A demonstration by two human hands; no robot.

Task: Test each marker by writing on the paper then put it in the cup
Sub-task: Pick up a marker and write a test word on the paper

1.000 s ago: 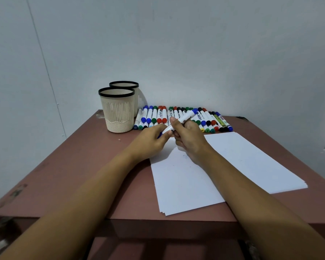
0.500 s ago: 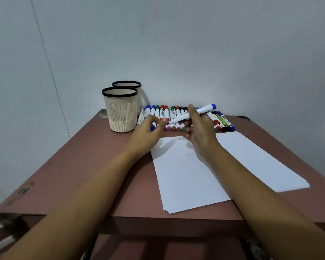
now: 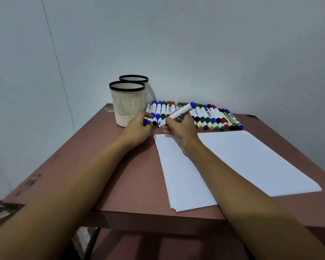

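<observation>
Right hand (image 3: 178, 129): pinching white blue-ended marker (image 3: 182, 112) | left hand (image 3: 137, 129): fingers curled round small blue cap (image 3: 146, 122) | both beside white paper stack (image 3: 251, 162).

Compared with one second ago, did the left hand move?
Yes. The left hand moved left, closer to the front cup.

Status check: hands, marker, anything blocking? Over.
Right hand grips blue-ended marker, tilted, off the paper. Left hand pinches small blue piece, likely its cap. Nothing blocking paper or front cup.
</observation>
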